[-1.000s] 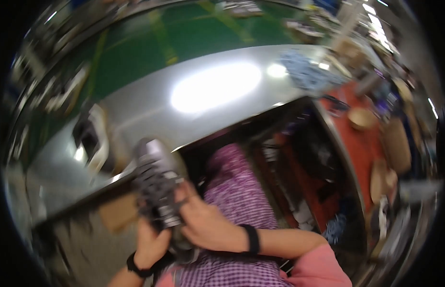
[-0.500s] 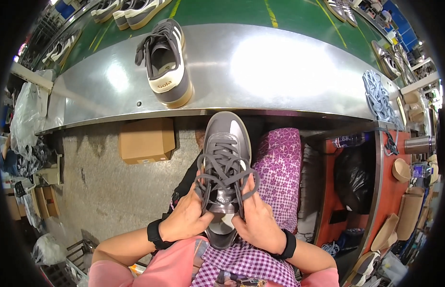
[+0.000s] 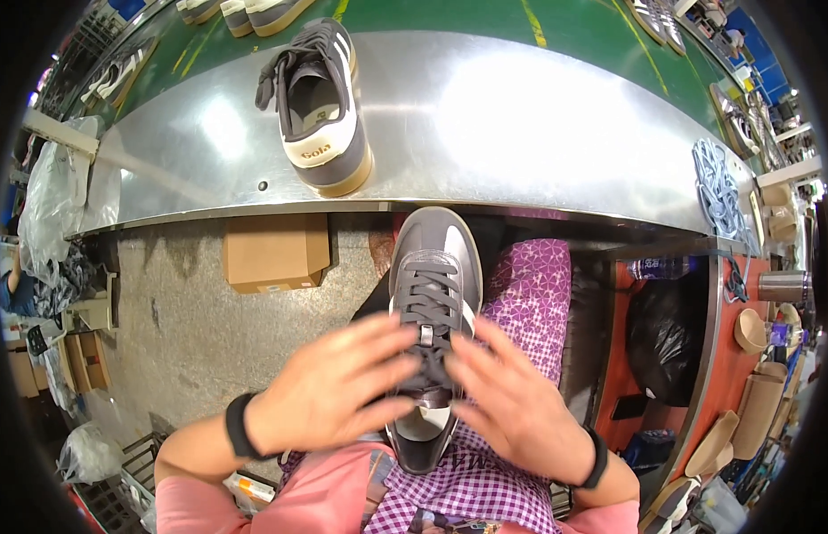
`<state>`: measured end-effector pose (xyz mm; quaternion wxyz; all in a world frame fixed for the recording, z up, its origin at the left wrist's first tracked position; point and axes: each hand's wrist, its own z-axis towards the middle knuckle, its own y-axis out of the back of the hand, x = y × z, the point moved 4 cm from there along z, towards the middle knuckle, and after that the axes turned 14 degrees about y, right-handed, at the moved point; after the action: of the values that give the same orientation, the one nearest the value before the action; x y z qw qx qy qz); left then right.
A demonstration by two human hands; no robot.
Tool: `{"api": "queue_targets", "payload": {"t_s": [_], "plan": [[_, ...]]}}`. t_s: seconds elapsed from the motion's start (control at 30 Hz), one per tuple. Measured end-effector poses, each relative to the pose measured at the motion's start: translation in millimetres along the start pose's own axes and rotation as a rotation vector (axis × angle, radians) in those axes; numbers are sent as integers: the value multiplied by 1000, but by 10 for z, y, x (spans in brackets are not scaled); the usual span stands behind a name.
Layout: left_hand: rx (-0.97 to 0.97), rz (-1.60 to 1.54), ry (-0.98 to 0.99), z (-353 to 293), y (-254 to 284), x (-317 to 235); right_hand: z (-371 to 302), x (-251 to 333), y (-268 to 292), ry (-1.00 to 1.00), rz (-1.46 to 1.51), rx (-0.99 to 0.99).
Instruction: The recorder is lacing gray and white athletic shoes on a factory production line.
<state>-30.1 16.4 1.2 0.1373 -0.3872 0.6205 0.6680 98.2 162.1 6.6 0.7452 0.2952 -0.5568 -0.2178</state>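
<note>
A grey sneaker (image 3: 434, 267) with white side stripes and grey laces rests on my lap, toe pointing away from me. My left hand (image 3: 334, 396) covers its left side near the tongue, fingers spread over the laces. My right hand (image 3: 512, 405) presses against its right side, fingers reaching to the upper laces. Both wrists wear black bands. A second matching grey sneaker (image 3: 320, 102) with a tan sole lies on the metal worktable (image 3: 539, 125) ahead, out of reach of both hands.
A cardboard box (image 3: 273, 252) sits on the floor under the table's edge. A bundle of laces (image 3: 721, 187) lies at the table's right end. More shoes (image 3: 245, 11) ride a green belt beyond. Plastic bags (image 3: 53, 200) are at left, a black bag (image 3: 668, 334) at right.
The view has steadied from a blurred swing. The sneaker stays on my lap, and both hands have shifted up over its laces, fingers more spread.
</note>
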Motion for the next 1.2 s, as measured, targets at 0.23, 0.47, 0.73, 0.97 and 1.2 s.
{"api": "queue_targets", "payload": {"t_s": [0.23, 0.47, 0.73, 0.97, 1.2], "plan": [[-177, -381, 503, 109, 2, 364, 47, -348, 46, -499, 435, -265], [-141, -170, 314, 383, -34, 257, 363, -430, 0, -285, 28, -172], [-221, -267, 397, 167, 21, 262, 168, -484, -11, -405, 280, -334], [-121, -180, 418, 265, -9, 159, 262, -313, -11, -284, 136, -141], [272, -617, 614, 270, 6, 345, 148, -642, -96, -618, 838, -144]]}}
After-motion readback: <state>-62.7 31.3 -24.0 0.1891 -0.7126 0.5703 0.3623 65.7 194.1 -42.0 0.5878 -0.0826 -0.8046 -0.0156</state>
